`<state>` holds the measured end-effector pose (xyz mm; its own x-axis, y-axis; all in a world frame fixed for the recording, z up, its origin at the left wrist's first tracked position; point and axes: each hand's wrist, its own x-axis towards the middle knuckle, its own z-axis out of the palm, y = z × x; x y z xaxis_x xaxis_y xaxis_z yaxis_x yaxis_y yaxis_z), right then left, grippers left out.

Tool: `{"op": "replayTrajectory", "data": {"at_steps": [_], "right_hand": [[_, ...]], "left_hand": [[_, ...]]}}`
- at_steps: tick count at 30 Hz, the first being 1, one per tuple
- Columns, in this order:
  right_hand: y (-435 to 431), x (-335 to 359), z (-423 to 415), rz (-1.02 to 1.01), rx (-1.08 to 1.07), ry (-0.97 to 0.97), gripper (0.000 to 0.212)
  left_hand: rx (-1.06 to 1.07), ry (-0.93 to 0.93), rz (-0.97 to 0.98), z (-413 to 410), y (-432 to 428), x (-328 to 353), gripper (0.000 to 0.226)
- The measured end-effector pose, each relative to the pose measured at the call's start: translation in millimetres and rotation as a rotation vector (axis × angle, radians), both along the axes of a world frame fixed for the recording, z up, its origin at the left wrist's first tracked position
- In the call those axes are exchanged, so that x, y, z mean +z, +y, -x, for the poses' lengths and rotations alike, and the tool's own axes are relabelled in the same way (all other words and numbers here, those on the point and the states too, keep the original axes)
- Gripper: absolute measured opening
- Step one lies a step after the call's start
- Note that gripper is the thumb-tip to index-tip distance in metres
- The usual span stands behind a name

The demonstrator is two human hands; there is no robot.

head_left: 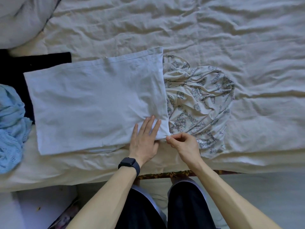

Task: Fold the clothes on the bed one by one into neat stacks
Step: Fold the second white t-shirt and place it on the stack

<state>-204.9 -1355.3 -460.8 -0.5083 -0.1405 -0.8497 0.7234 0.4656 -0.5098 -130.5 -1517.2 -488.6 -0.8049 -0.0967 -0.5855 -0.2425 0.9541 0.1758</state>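
hands first: we are laying our left hand (145,138) flat on the near right corner of the pale cloth (95,103), fingers straight and slightly spread, pressing down on the fabric. we are curling the fingers of our right hand (183,144) just beside it, and thumb and forefinger are pinching the very tip of that same corner. a dark watch (127,162) is sitting on our left wrist.

the pale cloth is lying spread as a smooth rectangle on the bed (231,38), near the edge closest to us. a patterned garment (201,103) is lying crumpled just to its right, touching its right edge, and our right hand is resting over the garment's near part. a black garment (33,63) is showing from under the cloth's far left corner, and a blue knit (11,126) is bunching up at the left edge of our view. a pillow (19,19) is sitting in the far left corner. the sheet on the bed is lying in wrinkles.
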Motion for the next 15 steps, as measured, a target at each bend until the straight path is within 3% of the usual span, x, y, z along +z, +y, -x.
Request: {"op": "replayTrajectory", "data": {"at_steps": [3,7,11,15], "right_hand": [[1.0,13.9,4.9,-0.015,0.008,0.001,0.013],[-0.2,27.9,20.0,0.035,0.004,0.012,0.013],[-10.4,35.2,49.5,0.165,-0.124,-0.007,0.017],[-34.2,31.8,88.1,0.222,-0.125,-0.065,0.017]], "left_hand": [[0.048,0.300,0.084,2.8,8.3,4.3,0.077],[0.066,0.559,0.060,13.7,12.6,15.1,0.041],[0.285,0.525,-0.017,22.9,0.1,39.4,0.020],[0.856,0.478,-0.204,29.9,-15.3,76.2,0.039]]}}
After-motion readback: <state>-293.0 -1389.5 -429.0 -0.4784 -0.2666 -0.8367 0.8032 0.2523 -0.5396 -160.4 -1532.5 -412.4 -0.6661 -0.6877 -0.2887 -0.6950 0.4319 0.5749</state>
